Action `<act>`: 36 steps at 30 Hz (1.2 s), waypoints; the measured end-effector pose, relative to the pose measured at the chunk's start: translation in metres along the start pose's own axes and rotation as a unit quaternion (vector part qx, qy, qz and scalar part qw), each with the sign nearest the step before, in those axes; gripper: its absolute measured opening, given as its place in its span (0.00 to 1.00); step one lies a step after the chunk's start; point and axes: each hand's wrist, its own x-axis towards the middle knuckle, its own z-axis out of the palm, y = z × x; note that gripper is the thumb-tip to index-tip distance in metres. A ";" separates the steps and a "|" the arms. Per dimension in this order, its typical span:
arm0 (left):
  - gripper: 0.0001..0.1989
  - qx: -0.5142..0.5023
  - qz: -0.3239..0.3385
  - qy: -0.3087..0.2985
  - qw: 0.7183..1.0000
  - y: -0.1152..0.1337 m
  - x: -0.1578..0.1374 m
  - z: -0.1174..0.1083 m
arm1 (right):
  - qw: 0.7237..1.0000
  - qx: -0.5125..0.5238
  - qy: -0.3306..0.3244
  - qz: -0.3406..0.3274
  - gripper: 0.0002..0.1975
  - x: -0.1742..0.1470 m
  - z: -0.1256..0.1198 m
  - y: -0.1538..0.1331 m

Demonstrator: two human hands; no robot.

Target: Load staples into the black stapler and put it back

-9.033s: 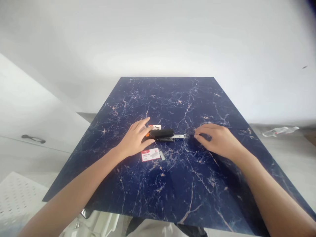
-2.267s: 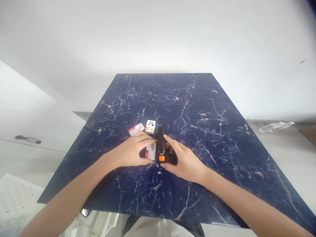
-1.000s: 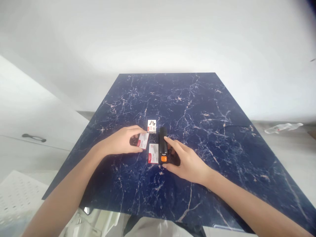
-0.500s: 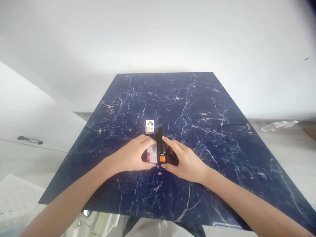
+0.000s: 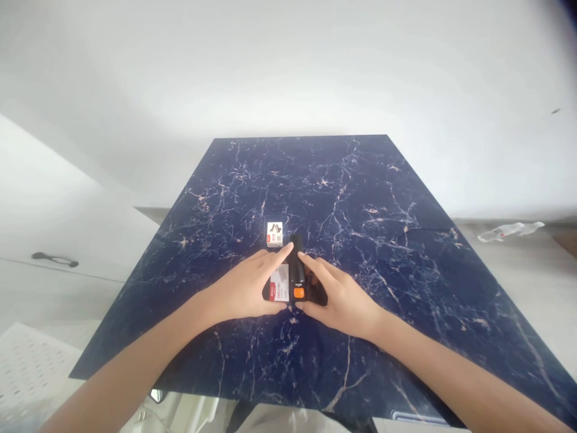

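One dark blue worktop [image 5: 288, 180], veined like marble, stretches toward a pale wall [image 5: 288, 72]. Off its near left corner, a white surface pierced with small holes [image 5: 36, 367] shows below. Two bare hands meet just left of the worktop's middle, inward from the near edge. The left hand [image 5: 246, 285] arches with thumb and index finger spread wide, its index fingertip at the far end of a stapler and its thumb by a carton's near end; whether it grips either, I cannot tell. The right hand [image 5: 342, 297] is half open, index finger against the stapler's right side, thumb at its near end; the firmness of its hold cannot be judged. Past the right edge, a clear bottle [image 5: 509, 231] lies on its side. The black stapler [image 5: 296, 267] points from near edge to far. Flat along its left side rests a red-and-white carton [image 5: 280, 284]. Toward the far edge, near the left fingertips, sits a smaller white box [image 5: 274, 233]. Smallest, an orange patch [image 5: 299, 293] marks the stapler's near end.
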 end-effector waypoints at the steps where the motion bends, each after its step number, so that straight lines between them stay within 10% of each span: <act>1: 0.55 0.010 0.027 0.009 1.000 -0.002 0.000 -0.002 | 1.000 0.000 0.000 0.000 0.46 0.000 0.000 0.000; 7: 0.32 0.066 0.031 0.165 0.984 -0.036 0.015 -0.012 | 1.000 -0.009 -0.003 0.004 0.46 0.000 0.001 0.000; 13: 0.24 0.025 0.018 0.065 0.997 -0.051 0.022 -0.009 | 1.000 -0.007 -0.005 0.008 0.47 0.000 0.000 -0.001; 29: 0.36 -0.002 0.027 0.003 1.000 -0.040 0.007 -0.017 | 1.000 -0.005 -0.006 -0.008 0.47 -0.001 0.000 0.002; 36: 0.58 0.011 0.013 -0.049 0.999 -0.032 0.000 -0.022 | 1.000 -0.002 0.001 -0.010 0.47 -0.001 0.001 0.003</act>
